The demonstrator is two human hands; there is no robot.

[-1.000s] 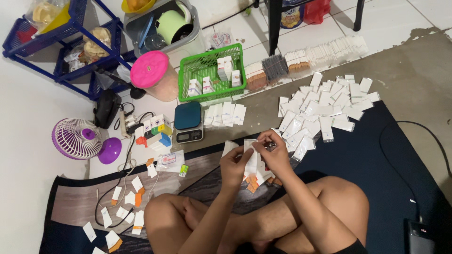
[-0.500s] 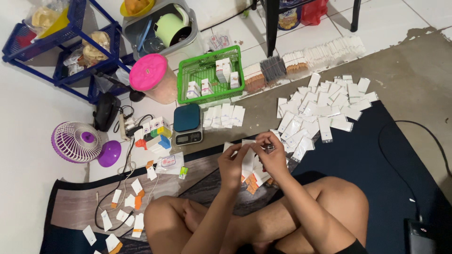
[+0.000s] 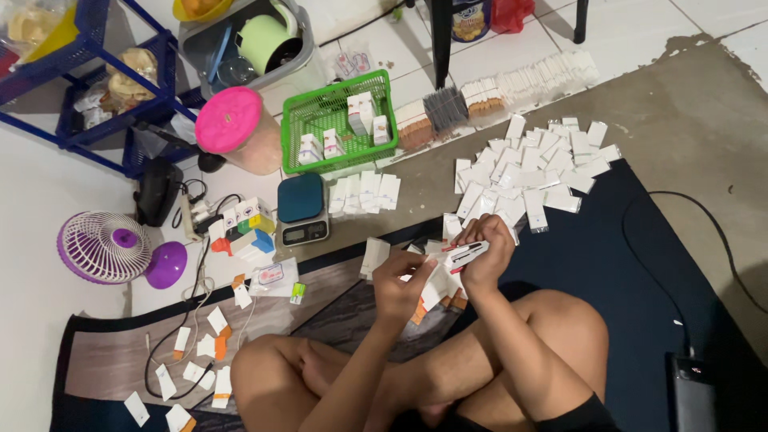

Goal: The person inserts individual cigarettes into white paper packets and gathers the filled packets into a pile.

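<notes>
Mid-frame above my crossed legs, my right grip (image 3: 486, 250) pinches a small white carton (image 3: 462, 254) while my left grip (image 3: 400, 280) folds its end flap; next, I'd judge, needs a firm tuck

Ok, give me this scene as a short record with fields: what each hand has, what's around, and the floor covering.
left hand: left hand pinches the end of a small white packet
right hand: right hand grips the same packet from the other side
nearby pile: loose white packets spread on the floor beyond the hands
basket: green basket with a few small boxes inside
scale: small scale beside the basket
fan: purple fan at the left
floor covering: dark blue mat under the seated person
</notes>
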